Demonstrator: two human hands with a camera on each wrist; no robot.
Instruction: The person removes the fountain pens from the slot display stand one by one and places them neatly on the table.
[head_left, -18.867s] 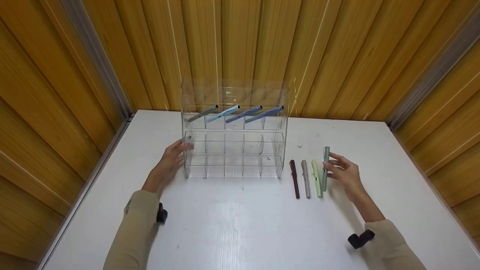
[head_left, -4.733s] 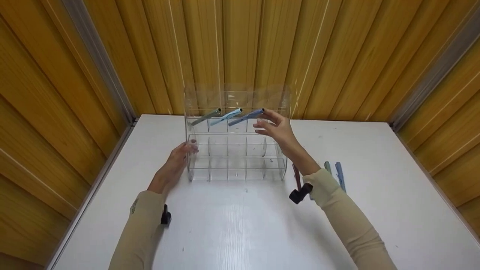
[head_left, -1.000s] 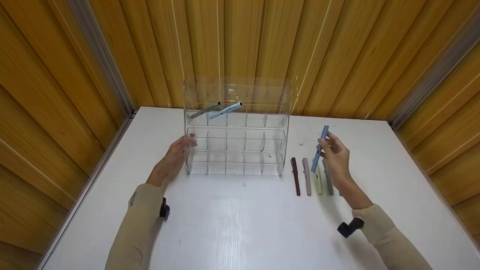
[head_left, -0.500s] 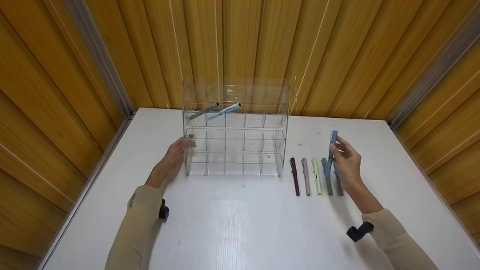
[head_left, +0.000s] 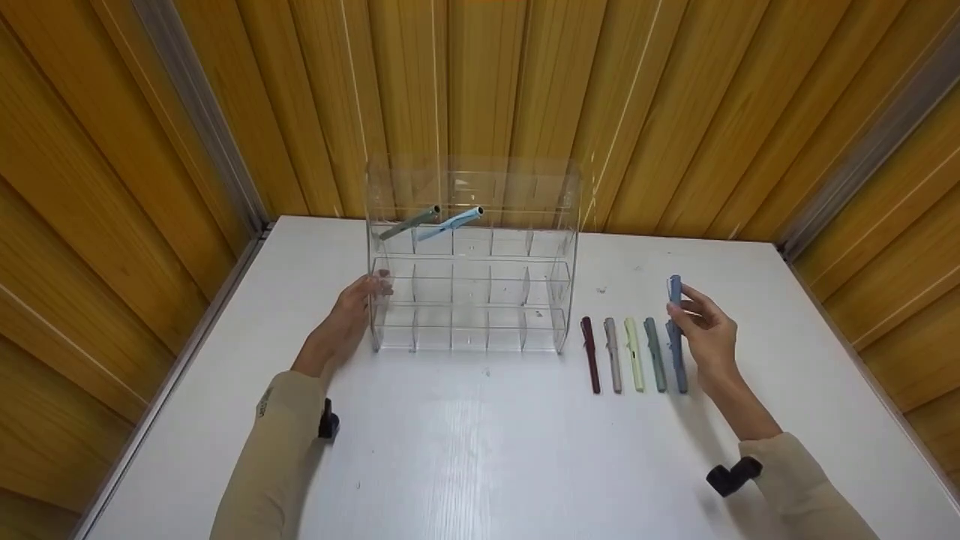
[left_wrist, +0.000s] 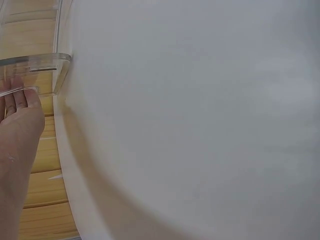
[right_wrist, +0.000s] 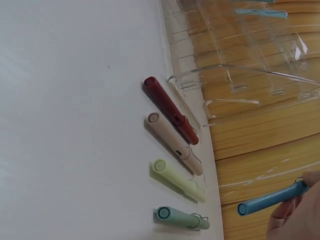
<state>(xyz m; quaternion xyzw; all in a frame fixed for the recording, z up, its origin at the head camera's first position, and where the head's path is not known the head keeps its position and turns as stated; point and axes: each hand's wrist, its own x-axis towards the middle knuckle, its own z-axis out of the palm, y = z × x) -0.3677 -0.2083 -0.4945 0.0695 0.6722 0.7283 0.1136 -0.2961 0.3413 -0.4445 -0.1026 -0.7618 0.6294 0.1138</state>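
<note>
My right hand (head_left: pixel 709 334) pinches a blue pen (head_left: pixel 675 291) by its upper part, cap end up. Its lower end overlaps another blue pen (head_left: pixel 670 330) on the table, largely hidden behind it. To the left lie a green pen (head_left: pixel 655 356), a light green pen (head_left: pixel 634 352), a grey-pink pen (head_left: pixel 613 356) and a dark red pen (head_left: pixel 591 356), side by side. My left hand (head_left: pixel 349 307) grips the left side of a clear acrylic pen rack (head_left: pixel 469 304), fingertips showing through the wall. A dark green pen (head_left: pixel 411 223) and a light blue pen (head_left: pixel 451 223) slant in its top tier.
The rack stands toward the back of a white table (head_left: pixel 465 450), its tiers split into small compartments. Wood-patterned panels (head_left: pixel 480 90) close off the back and both sides. A black wrist camera (head_left: pixel 733 476) sits at the right sleeve.
Over the last second, my right hand has moved right and lowered the blue pen, turning it nearly in line with the row. Earlier, more blue pens were in the top tier. My left hand stays put.
</note>
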